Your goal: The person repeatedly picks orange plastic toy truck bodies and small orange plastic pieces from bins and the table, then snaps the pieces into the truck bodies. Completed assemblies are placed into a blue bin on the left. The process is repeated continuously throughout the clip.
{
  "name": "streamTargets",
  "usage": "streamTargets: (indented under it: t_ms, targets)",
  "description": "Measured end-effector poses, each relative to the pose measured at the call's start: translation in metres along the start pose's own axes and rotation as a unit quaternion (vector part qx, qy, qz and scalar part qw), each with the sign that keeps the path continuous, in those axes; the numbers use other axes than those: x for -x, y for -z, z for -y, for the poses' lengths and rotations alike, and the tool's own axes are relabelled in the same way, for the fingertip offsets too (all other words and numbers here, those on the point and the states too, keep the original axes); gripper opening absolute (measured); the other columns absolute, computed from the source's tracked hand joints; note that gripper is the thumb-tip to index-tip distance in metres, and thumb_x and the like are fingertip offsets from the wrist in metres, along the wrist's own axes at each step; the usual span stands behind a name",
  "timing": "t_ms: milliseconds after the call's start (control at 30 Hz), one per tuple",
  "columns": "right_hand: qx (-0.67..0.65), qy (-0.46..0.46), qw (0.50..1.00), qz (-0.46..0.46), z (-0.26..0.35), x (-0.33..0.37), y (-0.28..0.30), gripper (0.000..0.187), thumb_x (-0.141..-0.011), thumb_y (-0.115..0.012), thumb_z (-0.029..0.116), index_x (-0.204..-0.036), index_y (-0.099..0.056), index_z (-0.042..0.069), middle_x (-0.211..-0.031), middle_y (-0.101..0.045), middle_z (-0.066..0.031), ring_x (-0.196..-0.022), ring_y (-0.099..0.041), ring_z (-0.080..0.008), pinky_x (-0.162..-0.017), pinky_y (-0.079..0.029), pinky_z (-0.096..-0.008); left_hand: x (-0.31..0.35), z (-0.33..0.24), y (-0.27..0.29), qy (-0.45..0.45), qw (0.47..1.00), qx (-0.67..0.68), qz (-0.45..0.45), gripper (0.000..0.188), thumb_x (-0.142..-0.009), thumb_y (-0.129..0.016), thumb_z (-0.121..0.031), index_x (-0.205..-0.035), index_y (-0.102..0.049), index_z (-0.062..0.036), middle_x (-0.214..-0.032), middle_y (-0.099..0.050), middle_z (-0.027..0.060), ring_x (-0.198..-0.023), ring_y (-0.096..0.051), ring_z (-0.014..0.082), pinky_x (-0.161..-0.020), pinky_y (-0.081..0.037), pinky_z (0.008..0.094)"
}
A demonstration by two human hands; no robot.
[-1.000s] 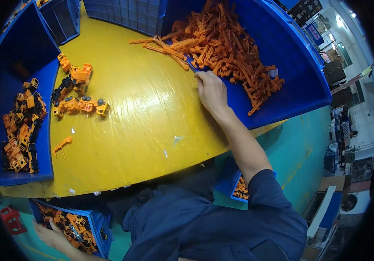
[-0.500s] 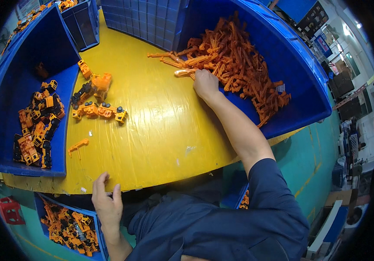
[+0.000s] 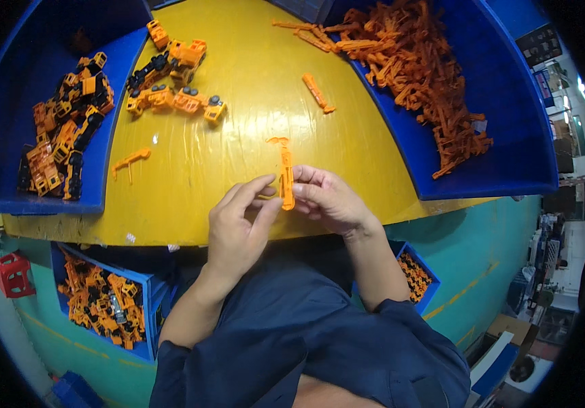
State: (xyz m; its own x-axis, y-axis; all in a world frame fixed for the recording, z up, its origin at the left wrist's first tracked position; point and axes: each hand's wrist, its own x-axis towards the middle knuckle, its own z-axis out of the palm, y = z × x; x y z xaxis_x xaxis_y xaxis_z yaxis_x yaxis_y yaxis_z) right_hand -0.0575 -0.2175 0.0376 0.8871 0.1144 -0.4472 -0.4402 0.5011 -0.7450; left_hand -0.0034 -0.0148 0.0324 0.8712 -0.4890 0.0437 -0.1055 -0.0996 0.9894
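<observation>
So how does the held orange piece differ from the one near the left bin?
The held piece is in the right hand's fingers; the loose piece rests on the table. The held piece points ahead; the loose piece slants, a thin rod jutting out. Both are orange.

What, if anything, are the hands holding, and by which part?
The right hand holds an orange toy part by its lower half, nearer the person. The left hand is close beside it; contact unclear.

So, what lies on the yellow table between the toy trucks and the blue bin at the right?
In the head view, one loose orange part lies there, and a few others stick out from the blue bin.
</observation>
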Motion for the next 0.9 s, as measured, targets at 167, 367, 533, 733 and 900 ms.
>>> streamTargets:
  t_ms: [167,367,533,733,900]
  targets:
    - [0.052,0.061,0.995,-0.053,-0.017,0.011,-0.020,0.030,-0.102,-0.073,0.018,-0.128,-0.061,0.008,-0.097,-0.064,0.0035,-0.076,-0.055,-0.0029,-0.060,-0.042,-0.0176,0.000,0.010,0.003,0.110,0.984,0.136,0.020,0.014,-0.101,-0.072,-0.004,-0.114,-0.072,0.0020,-0.099,-0.073,0.0040,-0.091,-0.067,0.0094,-0.082,-0.054,0.0228]
    - [0.681,0.433,0.569,-0.158,-0.001,0.028,-0.022,0.038,-0.081,-0.075,0.004,-0.117,-0.070,0.013,-0.120,-0.068,-0.0090,-0.108,-0.067,-0.0308,-0.088,-0.058,-0.0423,0.005,0.015,0.010,0.193,0.966,0.157,0.066,0.015,-0.102,-0.070,-0.004,-0.115,-0.070,0.0040,-0.101,-0.073,0.0049,-0.090,-0.068,0.0076,-0.082,-0.056,0.0227]
    - [0.698,0.455,0.552,-0.027,0.009,0.022,-0.012,0.033,-0.083,-0.076,0.010,-0.116,-0.072,0.008,-0.108,-0.071,-0.0079,-0.106,-0.069,-0.0289,-0.089,-0.058,-0.0397,-0.003,0.007,0.018,0.243,0.931,0.232,0.145,0.023,-0.101,-0.072,-0.006,-0.121,-0.064,0.0023,-0.100,-0.074,0.0069,-0.085,-0.068,0.0086,-0.077,-0.057,0.0231]
    - [0.414,0.262,0.868,-0.084,-0.024,0.040,-0.013,0.016,-0.101,-0.069,0.013,-0.112,-0.068,0.002,-0.093,-0.070,-0.0080,-0.087,-0.071,-0.0225,-0.083,-0.057,-0.0347,-0.019,0.008,0.030,0.332,0.864,0.285,0.248,0.034,-0.098,-0.077,-0.012,-0.126,-0.058,-0.0033,-0.099,-0.072,0.0078,-0.083,-0.070,0.0124,-0.074,-0.058,0.0261]
    - [0.106,0.116,0.972,-0.174,-0.048,0.048,-0.015,0.023,-0.108,-0.063,0.020,-0.116,-0.066,-0.001,-0.092,-0.068,-0.0021,-0.084,-0.064,-0.0096,-0.080,-0.054,-0.0259,-0.075,0.012,0.052,-0.200,0.917,-0.344,-0.033,0.037,-0.094,-0.072,-0.005,-0.129,-0.061,-0.0019,-0.116,-0.072,0.0142,-0.106,-0.070,0.0298,-0.095,-0.057,0.0400]
